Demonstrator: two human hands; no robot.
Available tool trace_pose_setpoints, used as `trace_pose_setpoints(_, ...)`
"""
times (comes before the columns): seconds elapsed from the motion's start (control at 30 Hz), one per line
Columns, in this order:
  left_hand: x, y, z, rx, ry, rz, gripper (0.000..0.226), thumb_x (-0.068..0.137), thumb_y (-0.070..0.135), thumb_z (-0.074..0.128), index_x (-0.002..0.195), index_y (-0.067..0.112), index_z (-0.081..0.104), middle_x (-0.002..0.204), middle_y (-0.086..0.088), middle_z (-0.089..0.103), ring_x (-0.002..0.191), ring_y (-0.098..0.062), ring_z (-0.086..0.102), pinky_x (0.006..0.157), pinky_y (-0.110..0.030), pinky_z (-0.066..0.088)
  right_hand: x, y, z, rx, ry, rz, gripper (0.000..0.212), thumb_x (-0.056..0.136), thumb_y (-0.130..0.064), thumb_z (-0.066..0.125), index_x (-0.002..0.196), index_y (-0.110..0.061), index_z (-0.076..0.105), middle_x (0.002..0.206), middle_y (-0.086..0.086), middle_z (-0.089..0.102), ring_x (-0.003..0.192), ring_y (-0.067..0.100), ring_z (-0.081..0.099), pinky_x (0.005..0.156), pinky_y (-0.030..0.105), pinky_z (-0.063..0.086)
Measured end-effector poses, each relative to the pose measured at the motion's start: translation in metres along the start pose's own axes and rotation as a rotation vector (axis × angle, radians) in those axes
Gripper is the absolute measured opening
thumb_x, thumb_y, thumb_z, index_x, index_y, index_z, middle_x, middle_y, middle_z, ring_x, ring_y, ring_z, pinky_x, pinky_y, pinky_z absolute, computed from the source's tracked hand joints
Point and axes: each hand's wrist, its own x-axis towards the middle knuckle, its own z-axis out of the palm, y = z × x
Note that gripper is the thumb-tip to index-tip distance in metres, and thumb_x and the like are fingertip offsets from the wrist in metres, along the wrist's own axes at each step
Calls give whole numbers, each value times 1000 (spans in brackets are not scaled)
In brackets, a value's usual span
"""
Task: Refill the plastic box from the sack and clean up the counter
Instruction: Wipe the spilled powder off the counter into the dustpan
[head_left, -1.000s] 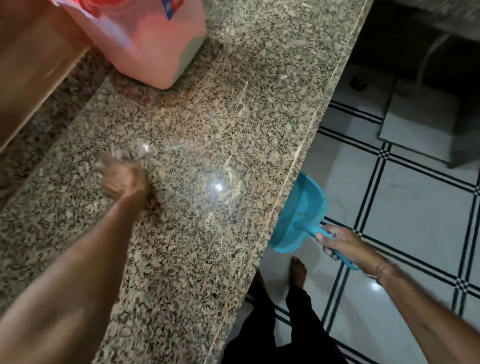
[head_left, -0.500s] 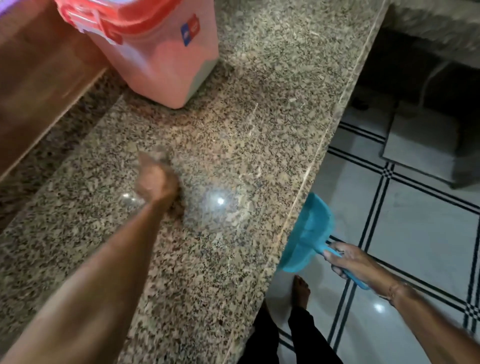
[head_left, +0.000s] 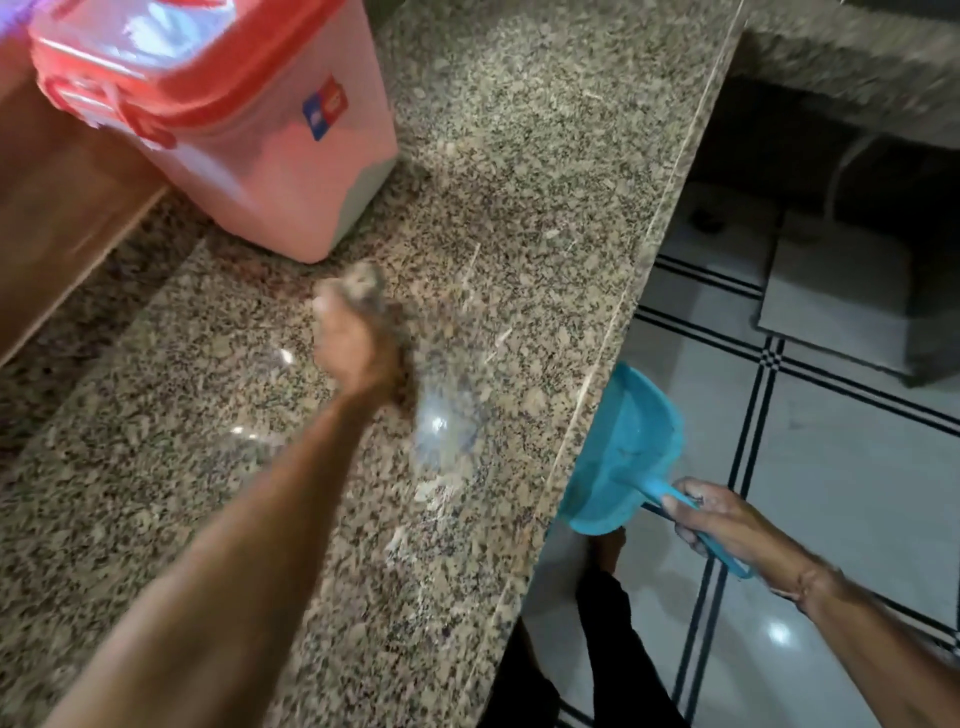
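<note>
The pink plastic box (head_left: 270, 171) with a red clip lid stands closed at the back left of the granite counter (head_left: 519, 156). My left hand (head_left: 353, 343) is on the counter in front of it, fingers curled and blurred by motion. A pale see-through thing (head_left: 447, 415) smears beside it, too blurred to name. A few pale streaks, perhaps spilled grains (head_left: 431, 488), lie near the counter's edge. My right hand (head_left: 717, 519) grips the handle of a blue dustpan (head_left: 623, 452), held just under the counter's edge. No sack is in view.
A wooden ledge (head_left: 62, 208) borders the counter on the left. Right of the counter edge is a white tiled floor (head_left: 857, 467) with black lines. My bare foot (head_left: 608, 545) and dark trouser legs are below the dustpan. A dark recess opens under the far counter.
My left hand has swept to the right across the counter, toward the edge and the dustpan. The dustpan stays under the edge in my right hand.
</note>
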Motion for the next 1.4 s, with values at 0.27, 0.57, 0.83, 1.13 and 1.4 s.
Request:
trace_pose_setpoints(0.27, 32, 2, 64, 330, 5, 156, 33, 103, 53, 43, 127, 31, 45, 106, 3, 57, 81, -15, 59, 57, -38, 54, 40, -7, -42, -12, -82, 36, 26, 99, -31, 61, 111, -9, 66, 66, 4, 52, 57, 10, 47, 57, 26, 41)
trace_pose_setpoints(0.57, 23, 66, 43, 114, 0, -86, 91, 86, 89, 4, 121, 23, 57, 113, -6, 65, 91, -25, 66, 73, -38, 53, 85, -47, -105, -16, -128, 41, 32, 99, -33, 63, 116, -6, 66, 72, 2, 52, 62, 10, 49, 58, 27, 42)
trace_pose_setpoints(0.83, 16, 119, 117, 262, -104, 197, 36, 107, 54, 29, 116, 25, 49, 107, 0, 60, 70, -11, 58, 47, -29, 48, 107, -52, -126, 31, -175, 29, 58, 87, -54, 72, 123, -9, 66, 72, 2, 49, 63, 11, 46, 57, 27, 40)
trace_pose_setpoints(1.13, 92, 102, 92, 303, -7, -14, 64, 108, 59, 20, 142, 10, 43, 134, -19, 61, 112, -38, 65, 86, -49, 56, 121, -69, -143, 34, -147, 21, 47, 90, -50, 67, 122, -16, 66, 69, -3, 53, 60, 5, 51, 57, 23, 45)
trace_pose_setpoints(1.4, 17, 177, 180, 166, -352, 564, 44, 109, 52, 23, 121, 19, 50, 102, -1, 62, 61, -10, 57, 44, -29, 53, 124, -76, -145, 11, -96, 46, 63, 82, -64, 69, 118, -13, 67, 73, 2, 53, 66, 13, 49, 60, 27, 44)
